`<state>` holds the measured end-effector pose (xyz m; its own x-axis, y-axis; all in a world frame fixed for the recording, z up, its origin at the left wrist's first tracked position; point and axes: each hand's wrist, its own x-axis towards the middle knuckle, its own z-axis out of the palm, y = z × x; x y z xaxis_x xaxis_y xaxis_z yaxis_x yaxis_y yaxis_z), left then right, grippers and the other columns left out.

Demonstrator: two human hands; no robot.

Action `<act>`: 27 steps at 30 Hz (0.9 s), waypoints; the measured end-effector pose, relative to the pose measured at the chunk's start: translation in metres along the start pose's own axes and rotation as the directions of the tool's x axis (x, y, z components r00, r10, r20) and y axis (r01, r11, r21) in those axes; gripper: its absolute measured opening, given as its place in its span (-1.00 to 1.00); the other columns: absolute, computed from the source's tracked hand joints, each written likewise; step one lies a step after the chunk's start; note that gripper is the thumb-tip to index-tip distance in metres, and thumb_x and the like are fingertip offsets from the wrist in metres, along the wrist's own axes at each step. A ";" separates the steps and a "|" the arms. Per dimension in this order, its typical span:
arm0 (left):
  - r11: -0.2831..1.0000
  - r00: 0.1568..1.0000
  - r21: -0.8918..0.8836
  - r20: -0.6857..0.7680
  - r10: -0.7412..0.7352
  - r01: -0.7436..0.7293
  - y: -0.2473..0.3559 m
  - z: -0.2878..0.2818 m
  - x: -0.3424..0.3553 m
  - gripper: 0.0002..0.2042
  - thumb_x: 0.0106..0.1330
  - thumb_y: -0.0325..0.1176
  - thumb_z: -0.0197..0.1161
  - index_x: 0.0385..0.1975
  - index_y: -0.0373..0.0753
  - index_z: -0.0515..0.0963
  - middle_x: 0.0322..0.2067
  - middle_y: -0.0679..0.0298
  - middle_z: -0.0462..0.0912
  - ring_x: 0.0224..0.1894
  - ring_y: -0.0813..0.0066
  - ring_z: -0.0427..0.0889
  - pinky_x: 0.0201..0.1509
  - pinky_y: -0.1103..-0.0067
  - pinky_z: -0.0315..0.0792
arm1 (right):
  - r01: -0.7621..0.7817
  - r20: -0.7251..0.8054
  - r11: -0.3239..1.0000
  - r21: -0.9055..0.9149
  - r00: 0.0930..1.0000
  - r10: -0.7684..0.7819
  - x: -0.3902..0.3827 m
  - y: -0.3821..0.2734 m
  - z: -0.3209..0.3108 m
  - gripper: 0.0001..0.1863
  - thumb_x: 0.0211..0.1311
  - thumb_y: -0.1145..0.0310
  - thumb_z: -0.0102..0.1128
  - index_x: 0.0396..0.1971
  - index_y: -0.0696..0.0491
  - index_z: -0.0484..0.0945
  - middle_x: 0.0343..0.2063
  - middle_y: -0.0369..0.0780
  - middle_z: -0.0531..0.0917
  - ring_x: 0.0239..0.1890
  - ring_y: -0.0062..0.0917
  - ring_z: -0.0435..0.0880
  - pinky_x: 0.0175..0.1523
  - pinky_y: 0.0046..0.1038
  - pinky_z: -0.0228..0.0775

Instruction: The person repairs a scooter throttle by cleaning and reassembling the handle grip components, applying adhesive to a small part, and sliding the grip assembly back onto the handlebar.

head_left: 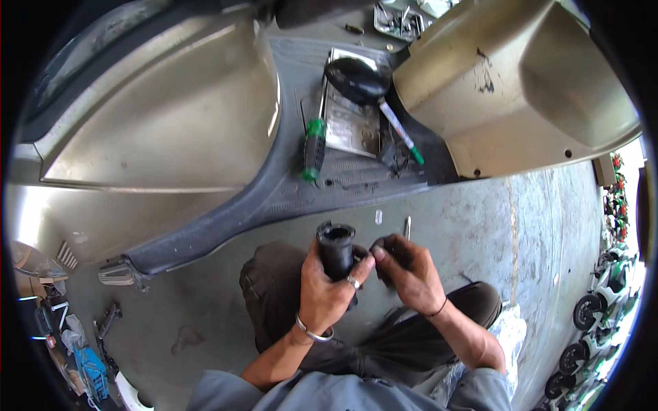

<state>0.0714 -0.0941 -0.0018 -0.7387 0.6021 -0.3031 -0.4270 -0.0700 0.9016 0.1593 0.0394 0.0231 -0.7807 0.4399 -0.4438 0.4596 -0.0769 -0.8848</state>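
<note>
My left hand (324, 291), wearing a ring, is wrapped round a black cylindrical part (336, 248) held upright with its open top facing up. Beside it my right hand (408, 270) has its thumb and fingers pinched near the part's right side; what they hold is too small to make out. Above, on the scooter's grey floorboard (274, 205), lie a green-and-black screwdriver (314, 147), a metal tray (346, 130), a black oval piece (356, 79) and a marker with a green cap (401, 130).
Gold scooter panels (157, 103) (521, 89) flank the floorboard. A metal tool (408, 226) lies on the concrete floor (192, 294) beyond my hands. A tray of small tools (397, 24) is at the top. Several scooters (600, 301) stand at right; assorted items (89, 370) lie at lower left.
</note>
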 end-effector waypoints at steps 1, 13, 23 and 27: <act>1.000 1.000 0.018 -0.018 0.014 -0.014 0.003 -0.001 -0.002 -0.66 0.19 -0.53 0.40 -0.09 -0.34 0.41 -0.36 0.27 0.64 -0.47 0.66 0.56 -0.44 0.68 0.45 | -0.015 0.017 0.998 0.067 1.000 0.014 -0.001 -0.002 0.000 -0.68 0.42 0.23 0.17 -0.15 0.23 0.55 -0.55 -0.34 0.54 -0.53 -0.74 0.45 -0.42 -0.61 0.30; 0.995 0.999 0.090 0.019 0.035 -0.037 0.000 0.003 -0.013 -0.56 0.15 -0.58 0.38 0.03 -0.38 0.39 -0.34 0.16 0.68 -0.44 0.60 0.59 -0.39 0.67 0.45 | 0.002 -0.045 0.974 0.226 0.999 0.009 -0.028 0.010 0.002 -0.66 0.40 0.20 0.22 -0.18 0.24 0.58 -0.54 -0.34 0.56 -0.52 -0.76 0.42 -0.43 -0.63 0.27; 0.965 0.994 0.237 0.045 0.103 -0.111 -0.003 0.014 -0.025 -0.63 0.15 -0.57 0.40 -0.08 -0.37 0.41 -0.36 0.23 0.70 -0.43 0.65 0.59 -0.36 0.68 0.48 | 0.080 -0.287 0.996 0.029 0.955 -0.069 -0.050 0.025 0.012 -0.73 0.35 0.30 0.25 -0.22 0.25 0.60 -0.54 -0.19 0.62 -0.48 -0.64 0.54 -0.34 -0.50 0.40; 0.945 0.990 0.300 0.094 0.106 -0.130 -0.011 0.028 -0.025 -0.61 0.13 -0.56 0.42 -0.08 -0.38 0.41 -0.34 0.23 0.69 -0.39 0.62 0.60 -0.32 0.65 0.50 | 0.149 -0.408 0.988 0.044 0.905 -0.119 -0.056 0.039 0.003 -0.78 0.31 0.36 0.26 -0.26 0.25 0.61 -0.48 -0.11 0.65 -0.46 -0.49 0.62 -0.32 -0.44 0.43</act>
<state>0.1090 -0.0860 0.0040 -0.7276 0.6631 -0.1757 -0.1511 0.0949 0.9840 0.2199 0.0087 0.0129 -0.5887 0.7723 -0.2389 0.3192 -0.0494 -0.9464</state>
